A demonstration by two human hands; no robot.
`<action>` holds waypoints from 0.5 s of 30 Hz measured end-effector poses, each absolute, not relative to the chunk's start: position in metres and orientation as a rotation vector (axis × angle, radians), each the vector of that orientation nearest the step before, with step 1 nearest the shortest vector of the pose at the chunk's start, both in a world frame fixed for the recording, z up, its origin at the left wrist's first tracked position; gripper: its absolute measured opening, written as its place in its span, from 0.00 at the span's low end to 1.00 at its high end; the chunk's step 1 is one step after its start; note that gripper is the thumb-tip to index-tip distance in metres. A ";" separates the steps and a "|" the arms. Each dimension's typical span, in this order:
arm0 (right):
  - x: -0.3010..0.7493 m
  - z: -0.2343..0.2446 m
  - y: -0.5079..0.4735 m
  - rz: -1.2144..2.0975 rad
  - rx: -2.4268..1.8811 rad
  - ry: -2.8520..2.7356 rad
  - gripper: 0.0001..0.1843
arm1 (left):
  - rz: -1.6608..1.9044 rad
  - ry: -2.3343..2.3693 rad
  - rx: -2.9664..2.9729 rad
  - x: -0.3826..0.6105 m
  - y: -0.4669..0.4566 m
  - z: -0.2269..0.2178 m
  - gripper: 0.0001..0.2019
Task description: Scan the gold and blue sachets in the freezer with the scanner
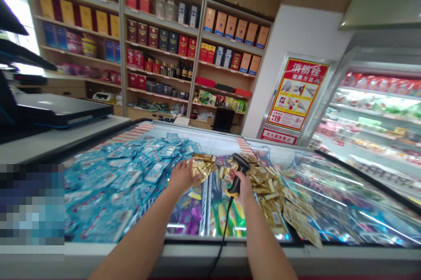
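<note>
My right hand [242, 181] is wrapped round the handle of a black barcode scanner [241, 165], whose cord hangs down toward me. Between the thumb and fingers of my left hand [181, 178] is the edge of some shiny gold packets [204, 165]. The scanner head is a little to the right of these packets. To the left of my left hand spreads a big heap of blue packets [131, 170]. More gold packets [268, 188] lie piled to the right of my right hand. Both heaps rest on the glass top of a chest freezer [210, 128].
Bagged goods [189, 216] show through the freezer glass. On the left, a counter [121, 125] carries a dark flat device [62, 106]. Shelves of boxes [161, 38] stand behind, with a red and yellow sign [297, 91] and a lit chiller [378, 117] to the right.
</note>
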State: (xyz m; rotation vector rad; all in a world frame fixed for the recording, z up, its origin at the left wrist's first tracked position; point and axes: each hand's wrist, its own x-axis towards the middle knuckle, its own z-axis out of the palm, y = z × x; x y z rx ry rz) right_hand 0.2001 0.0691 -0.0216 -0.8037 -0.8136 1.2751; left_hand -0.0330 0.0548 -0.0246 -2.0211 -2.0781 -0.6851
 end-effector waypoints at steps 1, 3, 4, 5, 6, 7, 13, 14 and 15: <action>0.198 -0.019 0.066 1.338 -0.769 -0.786 0.15 | -0.677 -2.121 -1.993 -0.034 0.056 -0.027 0.38; 0.195 -0.016 0.061 1.462 -0.728 -0.765 0.15 | -0.672 -2.169 -2.004 -0.035 0.058 -0.031 0.43; 0.194 -0.016 0.060 1.511 -0.723 -0.780 0.15 | -0.683 -2.175 -2.022 -0.035 0.059 -0.031 0.44; 0.193 -0.016 0.058 1.545 -0.725 -0.798 0.15 | -0.709 -2.176 -2.031 -0.036 0.059 -0.031 0.45; 0.192 -0.017 0.058 1.566 -0.731 -0.817 0.15 | -0.749 -2.177 -2.031 -0.037 0.060 -0.030 0.45; 0.192 -0.018 0.058 1.579 -0.739 -0.836 0.15 | -0.809 -2.185 -2.027 -0.037 0.060 -0.027 0.43; 0.193 -0.019 0.054 1.651 -0.746 -0.986 0.17 | -1.291 -2.483 -2.151 -0.045 0.060 -0.013 0.13; 0.194 -0.019 0.052 1.663 -0.745 -1.017 0.17 | -1.461 -2.506 -2.127 -0.046 0.059 -0.012 0.12; 0.194 -0.018 0.051 1.670 -0.743 -1.051 0.17 | -1.694 -2.509 -2.066 -0.046 0.058 -0.010 0.11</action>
